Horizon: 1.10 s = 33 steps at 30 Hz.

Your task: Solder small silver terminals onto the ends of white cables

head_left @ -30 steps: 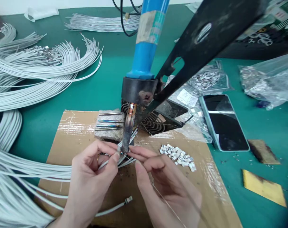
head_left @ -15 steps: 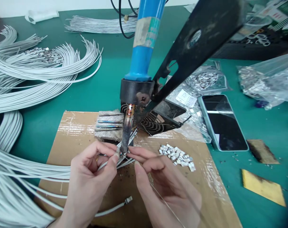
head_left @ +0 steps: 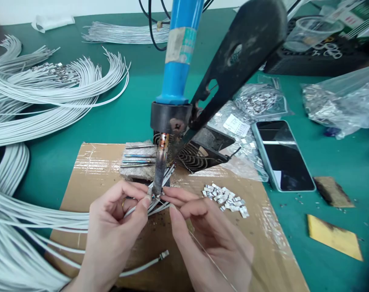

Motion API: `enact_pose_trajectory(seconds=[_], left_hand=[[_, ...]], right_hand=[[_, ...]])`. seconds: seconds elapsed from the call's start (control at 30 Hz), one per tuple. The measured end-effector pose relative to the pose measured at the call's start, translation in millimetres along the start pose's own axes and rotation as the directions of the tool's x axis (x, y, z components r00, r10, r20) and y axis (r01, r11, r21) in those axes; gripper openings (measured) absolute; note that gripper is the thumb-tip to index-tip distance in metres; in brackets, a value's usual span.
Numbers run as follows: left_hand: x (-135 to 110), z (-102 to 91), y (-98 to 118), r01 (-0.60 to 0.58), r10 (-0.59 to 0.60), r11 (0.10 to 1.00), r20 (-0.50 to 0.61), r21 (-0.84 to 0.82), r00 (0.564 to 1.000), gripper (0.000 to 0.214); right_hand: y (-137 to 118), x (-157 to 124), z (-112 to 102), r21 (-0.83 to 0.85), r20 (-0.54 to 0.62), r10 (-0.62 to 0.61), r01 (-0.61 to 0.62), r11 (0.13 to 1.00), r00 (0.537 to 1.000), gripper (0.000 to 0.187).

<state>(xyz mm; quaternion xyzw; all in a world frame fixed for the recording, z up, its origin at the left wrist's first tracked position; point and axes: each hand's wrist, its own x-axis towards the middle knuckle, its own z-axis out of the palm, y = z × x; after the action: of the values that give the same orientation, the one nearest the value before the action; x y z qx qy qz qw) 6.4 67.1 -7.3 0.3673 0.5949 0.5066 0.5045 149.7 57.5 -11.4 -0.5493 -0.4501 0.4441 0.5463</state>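
Note:
A blue-handled soldering iron (head_left: 175,81) points down from a black metal bracket (head_left: 233,61). Its dark tip sits between my fingertips, over the small work. My left hand (head_left: 119,227) is closed, thumb and index pinching a white cable (head_left: 130,211) close to the tip. My right hand (head_left: 210,239) is closed too, with a thin solder wire (head_left: 213,261) running through it and trailing towards the lower edge. The joint under the tip is too small and covered to make out. More white cables lie under the tip, and one cable with a metal connector (head_left: 164,254) lies below.
Brown cardboard (head_left: 89,162) covers the work spot. Small metal connectors (head_left: 227,198) lie heaped at right, near a phone (head_left: 284,158). Behind the iron stands a black fan (head_left: 199,154). Bundles of white cable (head_left: 50,117) fill the left. A yellow sponge (head_left: 335,237) lies far right.
The view has shifted slightly, so the iron and bracket appear a little further left. Both hands keep the same pinch at the tip.

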Motion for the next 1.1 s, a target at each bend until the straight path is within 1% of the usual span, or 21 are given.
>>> enact_pose_trajectory(seconds=[0.17,0.37,0.5,0.63,0.77,1.0,1.1], left_hand=[[0.5,0.0,0.8,-0.019,0.019,1.000,-0.002,0.009,1.000,0.020],[2.5,0.8,-1.4,0.002,-0.002,1.000,-0.006,0.012,1.000,0.018],[1.6,2.1,0.5,-0.012,0.012,1.000,-0.013,0.005,1.000,0.019],[0.8,0.9,1.5,-0.001,0.001,1.000,-0.018,-0.003,1.000,0.019],[1.0,-0.5,0.8,-0.007,0.007,1.000,0.000,0.006,1.000,0.018],[0.5,1.0,1.3,0.001,-0.001,1.000,0.003,0.012,1.000,0.019],[0.2,0.8,1.7,-0.015,0.015,1.000,0.000,0.012,1.000,0.019]], right_hand=[[-0.5,-0.3,1.4,0.007,-0.011,0.014,-0.014,1.000,1.000,0.024],[1.5,0.2,1.1,0.010,-0.001,0.021,-0.021,1.000,1.000,0.023],[1.8,-0.1,-0.4,0.024,0.006,0.038,-0.038,0.999,0.999,0.022],[1.7,0.1,-0.8,0.007,0.008,0.023,-0.024,1.000,1.000,0.022],[2.2,0.2,-0.4,0.006,-0.002,0.009,-0.009,1.000,1.000,0.022],[1.9,0.0,0.0,0.008,-0.014,-0.001,0.001,1.000,1.000,0.022],[2.5,0.7,-0.5,0.007,-0.009,-0.021,0.021,1.000,1.000,0.021]])
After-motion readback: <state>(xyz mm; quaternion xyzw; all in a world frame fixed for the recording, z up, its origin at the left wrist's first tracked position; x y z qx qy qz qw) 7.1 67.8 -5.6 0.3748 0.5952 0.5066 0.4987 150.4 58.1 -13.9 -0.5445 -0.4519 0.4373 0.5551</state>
